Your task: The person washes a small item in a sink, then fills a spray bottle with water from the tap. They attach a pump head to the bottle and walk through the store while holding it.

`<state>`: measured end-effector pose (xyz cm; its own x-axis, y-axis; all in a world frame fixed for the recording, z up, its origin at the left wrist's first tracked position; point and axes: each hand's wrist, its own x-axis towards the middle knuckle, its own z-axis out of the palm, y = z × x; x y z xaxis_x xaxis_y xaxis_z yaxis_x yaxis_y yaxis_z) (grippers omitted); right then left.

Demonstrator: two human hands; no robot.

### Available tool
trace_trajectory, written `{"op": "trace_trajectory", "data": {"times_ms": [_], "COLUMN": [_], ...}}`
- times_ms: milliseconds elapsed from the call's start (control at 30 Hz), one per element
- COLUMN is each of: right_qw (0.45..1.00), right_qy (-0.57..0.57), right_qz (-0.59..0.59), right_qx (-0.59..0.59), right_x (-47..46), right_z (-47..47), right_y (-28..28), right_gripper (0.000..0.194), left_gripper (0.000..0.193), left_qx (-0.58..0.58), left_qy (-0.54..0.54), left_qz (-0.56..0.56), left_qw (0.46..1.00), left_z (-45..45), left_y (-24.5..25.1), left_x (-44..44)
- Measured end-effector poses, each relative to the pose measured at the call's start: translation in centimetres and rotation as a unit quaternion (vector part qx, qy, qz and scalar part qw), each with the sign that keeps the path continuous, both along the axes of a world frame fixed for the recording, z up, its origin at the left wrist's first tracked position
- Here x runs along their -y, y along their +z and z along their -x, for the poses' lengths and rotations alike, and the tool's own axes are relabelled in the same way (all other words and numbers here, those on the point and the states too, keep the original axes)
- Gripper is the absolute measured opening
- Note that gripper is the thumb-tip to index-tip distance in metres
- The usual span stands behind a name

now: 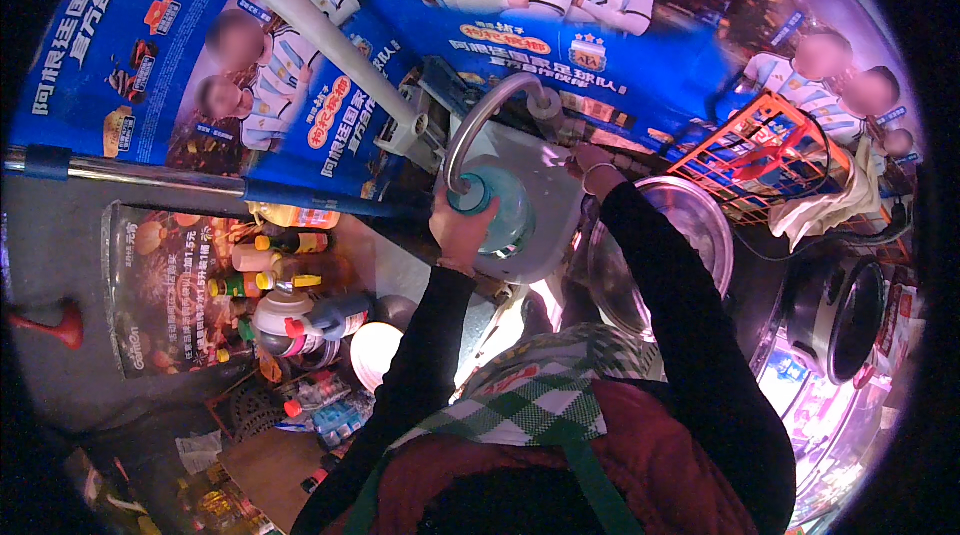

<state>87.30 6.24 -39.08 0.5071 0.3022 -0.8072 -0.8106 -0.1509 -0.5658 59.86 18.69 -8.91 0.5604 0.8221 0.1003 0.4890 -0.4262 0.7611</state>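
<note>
My left hand grips a translucent teal plastic jug near its round mouth. The outlet end of a curved metal faucet meets the mouth of the jug. Jug and hand are over a pale sink basin. My right hand reaches to the far right rim of the basin, below the faucet's cylindrical fitting. Its fingertips are dim, and what they touch cannot be made out. A bracelet circles the right wrist.
A round metal basin lies under my right forearm. An orange wire basket with a cloth and a dark pot are to the right. Several seasoning bottles crowd the left. A white pipe slants overhead.
</note>
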Motion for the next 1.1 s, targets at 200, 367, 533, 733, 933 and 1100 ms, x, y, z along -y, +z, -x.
{"op": "trace_trajectory", "data": {"times_ms": [200, 367, 533, 733, 933, 1100], "right_qw": [0.701, 0.787, 0.85, 0.879, 0.976, 0.966], "right_qy": [0.444, 0.341, 0.15, 0.165, 0.183, 0.187], "right_qz": [0.205, 0.04, -0.051, 0.03, -0.022, -0.149], "right_qx": [0.519, 0.514, 0.503, 0.447, 0.116, 0.095], "right_x": [-0.6, 0.0, 0.4, 0.6, 2.0, 4.4], "right_z": [-0.1, -2.1, -1.2, 5.7, 14.8, 16.9], "right_y": [-0.4, -2.2, 0.4, 3.4, 11.4, 15.2], "right_gripper": [0.014, 0.018, 0.021, 0.021, 0.029, 0.032], "left_gripper": [0.074, 0.074, 0.078, 0.079, 0.078, 0.074], "left_qx": [0.008, 0.03, -0.007, -0.029, 0.001, 0.039], "left_qy": [-0.011, -0.021, -0.03, -0.025, -0.067, -0.121], "left_qz": [-0.01, -0.032, -0.033, -0.035, -0.078, -0.046], "left_qw": [1.0, 0.999, 0.999, 0.999, 0.995, 0.991], "left_z": [0.1, 0.2, 0.7, 1.8, 3.1, 4.5], "left_y": [-0.4, -0.7, -1.0, -1.0, 1.4, 5.2], "left_x": [-0.3, -0.1, 0.3, 2.2, 4.2, 6.4]}}
